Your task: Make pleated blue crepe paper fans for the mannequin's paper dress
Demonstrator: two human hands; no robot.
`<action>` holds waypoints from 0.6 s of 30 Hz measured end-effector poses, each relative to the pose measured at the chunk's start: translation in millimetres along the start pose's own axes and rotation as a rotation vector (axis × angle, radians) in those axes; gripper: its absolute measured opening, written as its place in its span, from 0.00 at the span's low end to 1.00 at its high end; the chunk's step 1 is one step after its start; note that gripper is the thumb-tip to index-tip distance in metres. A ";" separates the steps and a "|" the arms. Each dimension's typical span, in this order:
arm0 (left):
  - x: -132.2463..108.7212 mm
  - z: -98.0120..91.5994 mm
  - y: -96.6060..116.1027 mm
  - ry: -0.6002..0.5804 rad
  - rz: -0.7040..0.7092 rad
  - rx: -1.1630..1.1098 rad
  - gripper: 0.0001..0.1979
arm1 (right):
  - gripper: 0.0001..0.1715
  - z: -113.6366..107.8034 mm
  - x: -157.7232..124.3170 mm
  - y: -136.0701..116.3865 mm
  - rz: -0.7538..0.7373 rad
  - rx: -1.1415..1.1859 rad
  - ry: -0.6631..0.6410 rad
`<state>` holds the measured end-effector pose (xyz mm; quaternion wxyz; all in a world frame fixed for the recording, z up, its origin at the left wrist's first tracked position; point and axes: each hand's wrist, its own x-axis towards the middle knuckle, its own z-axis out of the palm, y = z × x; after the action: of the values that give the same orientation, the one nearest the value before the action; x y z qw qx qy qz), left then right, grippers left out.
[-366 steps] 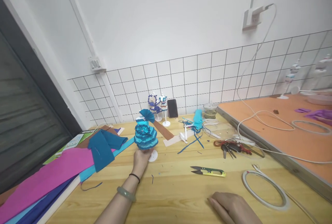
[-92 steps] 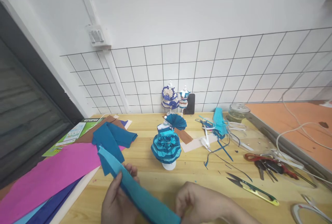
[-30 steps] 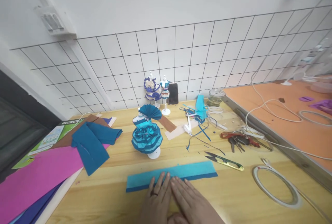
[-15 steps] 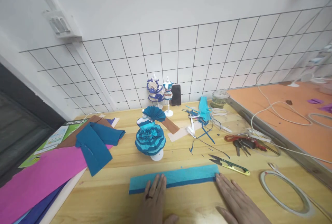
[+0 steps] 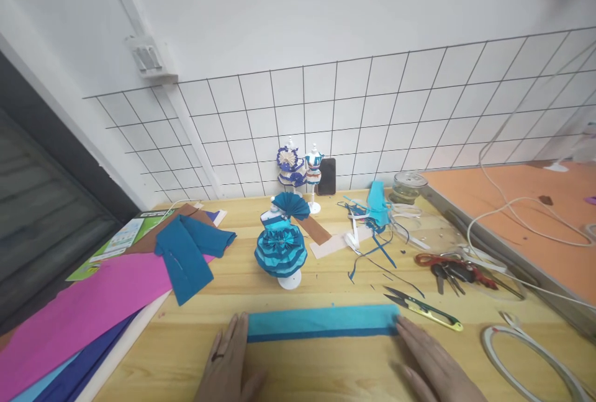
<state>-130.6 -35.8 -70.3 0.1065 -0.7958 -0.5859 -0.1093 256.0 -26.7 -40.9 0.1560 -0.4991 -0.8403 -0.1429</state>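
Note:
A long strip of crepe paper [image 5: 323, 321], light turquoise with a dark blue lower edge, lies flat on the wooden table in front of me. My left hand [image 5: 228, 355] rests with its fingers stretched out at the strip's left end; a dark ring is on one finger. At the right end, my right hand [image 5: 428, 355] has its fingertips on the strip's corner, fingers extended. Behind the strip stands a small dress form [image 5: 282, 244] in a pleated turquoise and blue paper dress, topped by a dark blue paper fan [image 5: 292, 205].
Thread snips [image 5: 423, 309], a roll of narrow tape [image 5: 531, 361] and keys [image 5: 449, 272] lie on the right. Paper scraps [image 5: 372, 228], a glass jar [image 5: 408, 187], a phone [image 5: 326, 177] and two dress forms [image 5: 313, 172] are farther back. Coloured paper sheets [image 5: 116, 287] cover the left side.
My left hand has slid leftward from the strip's lower middle to its left end. My right hand stays at the right end. The camera view has shifted slightly left.

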 end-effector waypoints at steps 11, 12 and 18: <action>38.6 -6.2 66.8 -0.071 0.321 -0.178 0.40 | 0.33 21.3 55.4 -70.6 -0.323 0.324 -0.070; 38.0 -5.0 66.6 -0.093 0.326 -0.177 0.41 | 0.34 24.0 52.5 -65.2 -0.298 0.305 -0.081; 37.6 -5.3 59.1 -0.137 0.350 -0.152 0.44 | 0.35 23.8 30.8 -24.1 -0.092 0.167 -0.053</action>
<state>-63.5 -20.4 -56.4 0.0235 -0.8969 -0.4347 -0.0786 217.8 -3.9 -52.1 0.1681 -0.4491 -0.8751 -0.0658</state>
